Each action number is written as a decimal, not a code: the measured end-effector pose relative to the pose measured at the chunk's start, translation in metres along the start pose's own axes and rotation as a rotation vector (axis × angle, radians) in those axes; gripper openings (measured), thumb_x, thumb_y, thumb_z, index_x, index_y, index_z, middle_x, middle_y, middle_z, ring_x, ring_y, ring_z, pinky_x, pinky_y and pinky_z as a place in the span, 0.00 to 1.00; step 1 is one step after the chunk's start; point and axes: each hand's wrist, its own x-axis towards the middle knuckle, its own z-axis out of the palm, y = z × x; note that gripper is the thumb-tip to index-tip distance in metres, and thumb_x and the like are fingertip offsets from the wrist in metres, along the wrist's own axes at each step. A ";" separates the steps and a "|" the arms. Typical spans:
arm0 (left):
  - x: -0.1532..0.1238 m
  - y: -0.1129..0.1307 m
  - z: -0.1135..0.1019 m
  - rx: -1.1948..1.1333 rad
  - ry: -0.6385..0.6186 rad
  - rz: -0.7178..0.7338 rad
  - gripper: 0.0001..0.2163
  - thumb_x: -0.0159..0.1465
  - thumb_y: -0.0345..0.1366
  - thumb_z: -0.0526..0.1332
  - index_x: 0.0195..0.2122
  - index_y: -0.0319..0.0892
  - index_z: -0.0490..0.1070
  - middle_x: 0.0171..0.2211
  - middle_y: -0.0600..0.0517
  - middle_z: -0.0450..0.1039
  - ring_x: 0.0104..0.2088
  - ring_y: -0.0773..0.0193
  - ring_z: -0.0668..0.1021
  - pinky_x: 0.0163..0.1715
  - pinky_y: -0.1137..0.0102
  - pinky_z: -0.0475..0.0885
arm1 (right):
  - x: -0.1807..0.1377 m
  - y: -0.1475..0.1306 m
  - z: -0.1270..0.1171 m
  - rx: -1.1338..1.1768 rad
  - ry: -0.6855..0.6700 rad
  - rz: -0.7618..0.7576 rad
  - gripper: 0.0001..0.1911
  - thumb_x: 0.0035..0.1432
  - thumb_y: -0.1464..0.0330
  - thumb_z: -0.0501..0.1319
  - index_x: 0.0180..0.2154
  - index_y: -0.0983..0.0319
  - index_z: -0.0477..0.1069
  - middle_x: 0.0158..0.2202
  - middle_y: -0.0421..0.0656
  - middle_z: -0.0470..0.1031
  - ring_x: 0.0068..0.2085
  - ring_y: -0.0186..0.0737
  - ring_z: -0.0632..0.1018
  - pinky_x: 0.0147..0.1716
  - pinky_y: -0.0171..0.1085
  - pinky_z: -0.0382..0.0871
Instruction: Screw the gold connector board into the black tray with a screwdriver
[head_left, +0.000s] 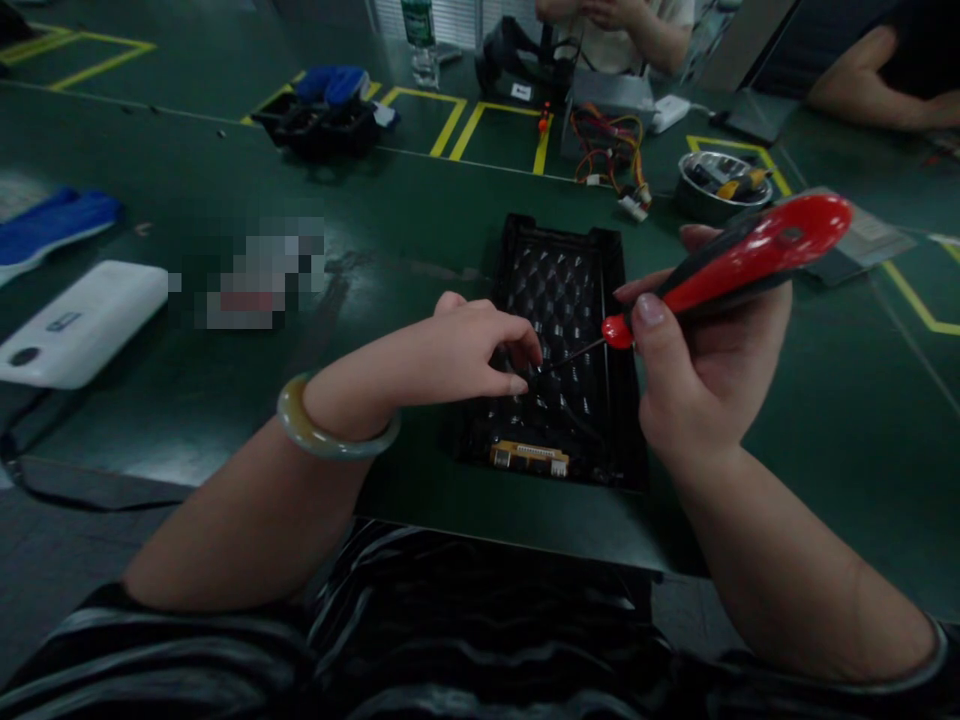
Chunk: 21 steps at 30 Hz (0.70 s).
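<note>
A black plastic panel with a quilted, dimpled inner face lies on the green table in front of me. At its near end sits a small yellow-brown circuit board with connectors. My right hand is closed around a red and black screwdriver, tilted so its thin shaft points down left over the panel. Thumb and fingers of my left hand are bent together in a pinch beside the screwdriver's tip, above the panel. Whatever lies between those fingertips is too small and dark to make out.
A metal bowl of tools stands at the back right, near a metal box with colored cables. Black trays with blue gloves are at the back left. A white device lies left. Two people sit across the table.
</note>
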 end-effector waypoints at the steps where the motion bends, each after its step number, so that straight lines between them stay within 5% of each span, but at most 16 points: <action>1: 0.000 0.001 0.001 -0.003 -0.004 0.010 0.15 0.64 0.45 0.62 0.49 0.46 0.75 0.48 0.52 0.80 0.50 0.55 0.76 0.52 0.62 0.54 | 0.001 -0.002 0.001 0.007 0.021 -0.008 0.20 0.58 0.60 0.67 0.51 0.48 0.66 0.55 0.41 0.72 0.39 0.41 0.80 0.39 0.45 0.80; 10: 0.004 0.000 0.008 -0.013 0.018 -0.001 0.16 0.66 0.44 0.60 0.53 0.46 0.74 0.51 0.50 0.79 0.52 0.56 0.76 0.54 0.62 0.53 | 0.005 -0.005 0.001 0.074 0.107 -0.089 0.18 0.59 0.65 0.65 0.51 0.50 0.67 0.55 0.39 0.70 0.39 0.36 0.80 0.39 0.41 0.80; 21: 0.006 0.001 0.007 -0.076 -0.045 0.031 0.13 0.69 0.42 0.58 0.49 0.46 0.78 0.45 0.54 0.82 0.47 0.61 0.80 0.54 0.64 0.58 | 0.003 -0.005 -0.004 0.106 0.062 -0.027 0.18 0.63 0.59 0.61 0.53 0.46 0.62 0.60 0.38 0.63 0.48 0.43 0.80 0.48 0.49 0.79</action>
